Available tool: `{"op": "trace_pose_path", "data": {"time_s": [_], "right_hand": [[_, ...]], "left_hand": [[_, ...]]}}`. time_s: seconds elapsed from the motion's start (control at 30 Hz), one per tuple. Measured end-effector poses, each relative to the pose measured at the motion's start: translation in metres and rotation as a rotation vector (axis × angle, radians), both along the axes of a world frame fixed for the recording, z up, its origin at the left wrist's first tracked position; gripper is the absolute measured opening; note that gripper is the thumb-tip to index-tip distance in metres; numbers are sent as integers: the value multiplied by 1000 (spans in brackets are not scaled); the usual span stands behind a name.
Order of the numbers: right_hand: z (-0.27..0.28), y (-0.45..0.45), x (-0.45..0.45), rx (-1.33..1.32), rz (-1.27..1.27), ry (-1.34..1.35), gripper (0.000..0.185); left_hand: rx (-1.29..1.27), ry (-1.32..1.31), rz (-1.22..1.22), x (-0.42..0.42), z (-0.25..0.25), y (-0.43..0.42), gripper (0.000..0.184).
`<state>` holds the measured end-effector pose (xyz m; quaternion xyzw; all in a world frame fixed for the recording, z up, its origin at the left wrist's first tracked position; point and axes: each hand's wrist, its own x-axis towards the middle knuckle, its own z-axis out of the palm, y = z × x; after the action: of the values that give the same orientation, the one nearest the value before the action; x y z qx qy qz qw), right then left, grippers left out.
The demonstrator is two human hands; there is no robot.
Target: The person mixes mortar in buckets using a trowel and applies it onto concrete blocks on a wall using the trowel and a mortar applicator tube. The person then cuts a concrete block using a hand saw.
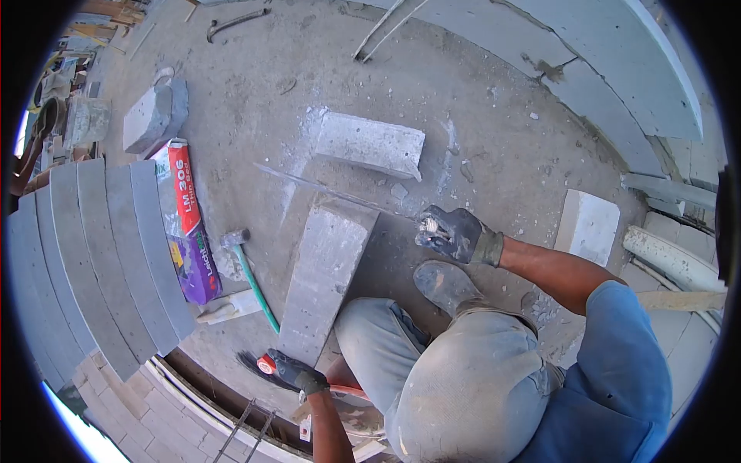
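Note:
My right hand (448,233), in a dark glove, is closed around the end of a long thin saw (340,193), whose blade reaches left past the top end of a long grey block (324,270). My left hand (297,372), also gloved, is at the block's lower end, beside a red round object (266,363) and dark bristles. Whether its fingers grip that red object or rest on the block is hard to tell. Beyond the blade lies a shorter pale block (370,144). The long block leans close to my knee.
A mallet with a green handle (253,282) lies left of the block, near a red and purple bag (185,224). Stacked grey slabs (100,255) stand at the left. A hammer (235,23) is at the top, an offcut (588,228) at the right.

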<state>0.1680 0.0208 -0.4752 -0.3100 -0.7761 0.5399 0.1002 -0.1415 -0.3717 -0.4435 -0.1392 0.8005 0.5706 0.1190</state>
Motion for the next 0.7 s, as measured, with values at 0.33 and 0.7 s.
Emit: {"op": "trace_pose_path", "data": {"time_s": [0.33, 0.7], "right_hand": [[-31, 5, -8, 33, 89, -4, 32], [-93, -4, 29, 109, -12, -4, 38]], "left_hand": [[-43, 74, 2, 5, -1, -11, 52], [-564, 717, -340, -5, 4, 7, 48]]}}
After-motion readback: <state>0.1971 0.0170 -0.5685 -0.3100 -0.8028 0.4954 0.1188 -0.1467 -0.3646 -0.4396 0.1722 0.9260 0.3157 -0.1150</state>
